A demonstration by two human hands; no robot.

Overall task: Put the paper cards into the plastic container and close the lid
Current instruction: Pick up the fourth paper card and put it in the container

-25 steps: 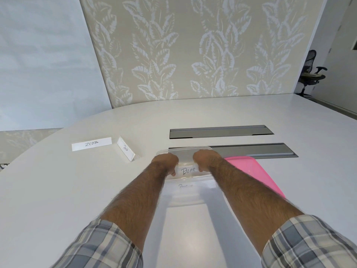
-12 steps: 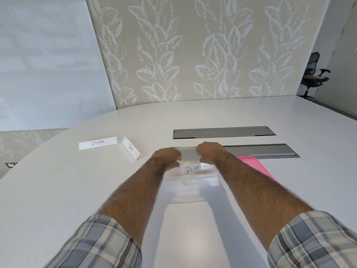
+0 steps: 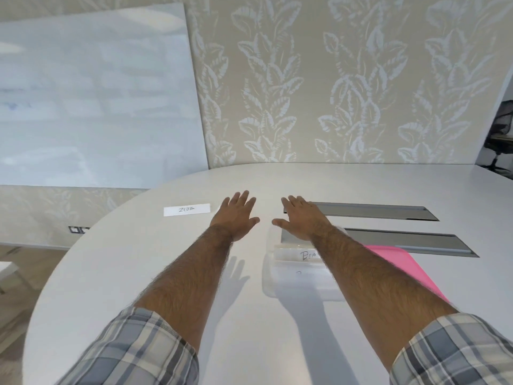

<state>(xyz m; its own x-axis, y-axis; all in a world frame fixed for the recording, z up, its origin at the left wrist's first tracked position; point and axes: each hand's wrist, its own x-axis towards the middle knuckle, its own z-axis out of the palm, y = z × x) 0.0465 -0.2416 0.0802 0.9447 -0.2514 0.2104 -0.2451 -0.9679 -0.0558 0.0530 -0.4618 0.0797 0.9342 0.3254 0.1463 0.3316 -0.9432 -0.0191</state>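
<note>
I see a white tabletop (image 3: 116,273) with everything placed around the clear container (image 3: 297,276) near its middle. Far left of the container lies a flat white card (image 3: 186,210) marked ZEBRA, alone on the surface. Between that card and the container my left hand (image 3: 236,218) hovers palm down with its fingers spread, holding nothing; its shadow falls on the tabletop below the wrist. Whether it touches the surface I cannot tell. Just right of it, my right hand (image 3: 301,219) is also flat and splayed, empty, above the far end of the container, the thumb pointing toward the left hand. The two hands are near each other but apart. The container sits under my right forearm, open at the top, with a card (image 3: 297,255) reading BEA, the rest hidden by the arm, standing inside it. A second card lies lower in the container, its writing too faint to read. Right of the container, partly under the arm, a pink lid (image 3: 394,259) lies flat on the tabletop. Beyond the container, two grey slots (image 3: 388,212) are set in the tabletop.
</note>
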